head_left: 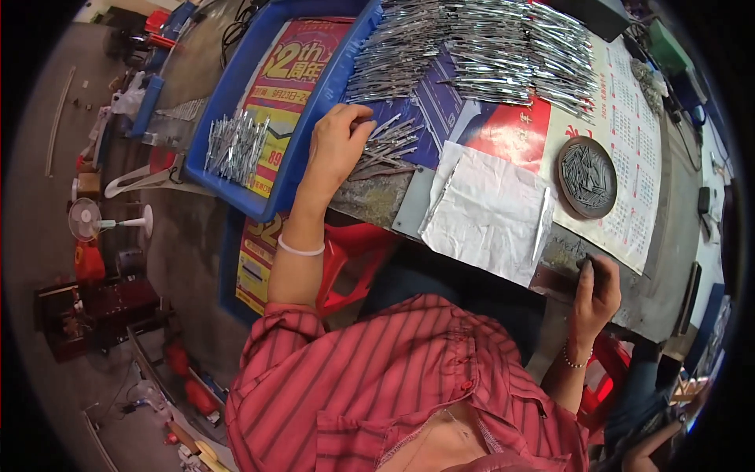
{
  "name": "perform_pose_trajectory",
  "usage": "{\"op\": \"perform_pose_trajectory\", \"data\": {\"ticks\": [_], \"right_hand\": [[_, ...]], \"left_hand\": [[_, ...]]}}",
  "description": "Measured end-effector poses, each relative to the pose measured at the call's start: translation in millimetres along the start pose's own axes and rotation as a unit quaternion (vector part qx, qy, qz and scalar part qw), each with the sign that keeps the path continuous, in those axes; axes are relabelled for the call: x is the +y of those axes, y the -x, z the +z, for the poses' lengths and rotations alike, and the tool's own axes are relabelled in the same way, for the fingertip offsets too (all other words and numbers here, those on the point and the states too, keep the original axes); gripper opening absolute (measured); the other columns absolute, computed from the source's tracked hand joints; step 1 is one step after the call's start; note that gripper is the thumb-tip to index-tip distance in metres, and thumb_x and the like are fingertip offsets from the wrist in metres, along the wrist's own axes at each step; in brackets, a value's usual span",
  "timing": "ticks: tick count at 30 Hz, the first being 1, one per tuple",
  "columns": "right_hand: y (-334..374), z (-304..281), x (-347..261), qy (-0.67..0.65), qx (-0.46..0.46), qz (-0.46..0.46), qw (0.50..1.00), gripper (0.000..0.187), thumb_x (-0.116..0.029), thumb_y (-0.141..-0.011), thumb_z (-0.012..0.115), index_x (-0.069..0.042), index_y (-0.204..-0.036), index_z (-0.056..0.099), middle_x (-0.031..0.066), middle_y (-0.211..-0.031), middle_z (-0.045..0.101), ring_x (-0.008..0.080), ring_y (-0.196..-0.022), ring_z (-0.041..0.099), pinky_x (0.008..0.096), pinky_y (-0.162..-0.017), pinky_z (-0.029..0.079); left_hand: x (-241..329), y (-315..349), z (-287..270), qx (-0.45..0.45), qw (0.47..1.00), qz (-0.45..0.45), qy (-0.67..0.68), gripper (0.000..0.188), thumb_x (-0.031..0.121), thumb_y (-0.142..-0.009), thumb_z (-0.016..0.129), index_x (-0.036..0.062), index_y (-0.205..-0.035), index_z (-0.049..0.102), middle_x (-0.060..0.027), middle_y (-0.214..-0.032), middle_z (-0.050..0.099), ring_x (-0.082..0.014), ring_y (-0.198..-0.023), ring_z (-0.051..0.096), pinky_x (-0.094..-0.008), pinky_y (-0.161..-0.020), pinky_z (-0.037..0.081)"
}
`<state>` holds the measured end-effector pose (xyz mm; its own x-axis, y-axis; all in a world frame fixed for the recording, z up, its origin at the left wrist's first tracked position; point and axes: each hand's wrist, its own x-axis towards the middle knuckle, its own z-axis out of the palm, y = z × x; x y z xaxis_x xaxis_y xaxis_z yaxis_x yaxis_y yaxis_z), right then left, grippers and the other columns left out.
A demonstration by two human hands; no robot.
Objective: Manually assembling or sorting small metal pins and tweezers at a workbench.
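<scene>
My left hand [340,145], with a pale bangle at the wrist, is over the right rim of a blue plastic tray [318,110]. Its fingers curl inward beside a small loose pile of thin silvery metal pieces [391,143]; whatever they hold is hidden. My right hand [598,293] is closed at the table's near edge, thumb and fingers bent together. Something dark shows at its fingertips, too small to name. Between the hands lies a creased white paper sheet [491,212]. Up and right of it stands a round brown dish [565,191] of short dark metal pins [587,177].
Long rows of slim shiny metal pieces [487,55] cover the far table. More metal pieces [236,148] lie in the tray's near end. A printed calendar sheet [629,141] lies under the dish. Red plastic stools [354,256] stand below; a white fan [86,219] is at far left.
</scene>
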<state>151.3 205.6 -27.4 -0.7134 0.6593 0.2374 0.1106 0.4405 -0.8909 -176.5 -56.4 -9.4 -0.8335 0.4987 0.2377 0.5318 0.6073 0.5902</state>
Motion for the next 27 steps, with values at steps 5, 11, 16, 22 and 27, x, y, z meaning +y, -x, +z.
{"op": "perform_pose_trajectory", "data": {"ticks": [5,11,16,22,27], "right_hand": [[0,0,-11,0.023,-0.032,0.002,0.999,0.013,0.008,-0.086,0.056,0.005,-0.099,0.056,0.0063,-0.092,0.057,0.0098,-0.081,0.054,0.0215,-0.074,0.044],[-18,7,-20,0.088,-0.030,-0.011,0.996,0.010,0.002,-0.085,0.059,0.003,-0.094,0.058,0.0038,-0.079,0.059,0.0082,-0.072,0.053,0.0210,-0.069,0.044],[-63,7,-19,0.160,-0.046,-0.063,0.984,0.010,0.002,-0.084,0.059,0.003,-0.095,0.058,0.0072,-0.078,0.059,0.0103,-0.070,0.054,0.0234,-0.067,0.046],[-121,5,-9,0.248,-0.108,-0.045,0.962,0.020,-0.002,-0.080,0.060,-0.001,-0.100,0.057,0.0142,-0.090,0.060,0.0293,-0.071,0.057,0.0350,-0.065,0.046],[-139,10,5,0.384,-0.172,-0.100,0.902,0.019,-0.009,-0.080,0.062,-0.001,-0.095,0.055,0.0165,-0.090,0.058,0.0378,-0.083,0.056,0.0435,-0.073,0.045]], "left_hand": [[1,11,-9,-0.055,0.997,0.000,0.051,0.019,0.011,-0.081,0.063,0.0006,-0.096,0.065,-0.0146,-0.090,0.064,-0.0286,-0.082,0.064,-0.0342,-0.073,0.049],[-9,18,-8,-0.054,0.997,0.059,0.021,0.014,0.006,-0.081,0.059,-0.0018,-0.092,0.063,-0.0131,-0.087,0.061,-0.0270,-0.079,0.061,-0.0317,-0.071,0.047],[-10,12,-9,-0.085,0.993,0.078,-0.001,0.009,0.006,-0.082,0.057,0.0003,-0.088,0.060,-0.0160,-0.085,0.059,-0.0346,-0.082,0.059,-0.0389,-0.071,0.046],[-5,14,-6,-0.084,0.981,0.155,-0.078,0.017,0.000,-0.084,0.053,-0.0002,-0.101,0.058,-0.0163,-0.091,0.059,-0.0353,-0.088,0.057,-0.0403,-0.074,0.045],[-6,14,-7,-0.086,0.975,0.179,-0.103,0.019,-0.002,-0.085,0.052,0.0000,-0.103,0.058,-0.0167,-0.091,0.057,-0.0356,-0.087,0.056,-0.0384,-0.074,0.045]]}}
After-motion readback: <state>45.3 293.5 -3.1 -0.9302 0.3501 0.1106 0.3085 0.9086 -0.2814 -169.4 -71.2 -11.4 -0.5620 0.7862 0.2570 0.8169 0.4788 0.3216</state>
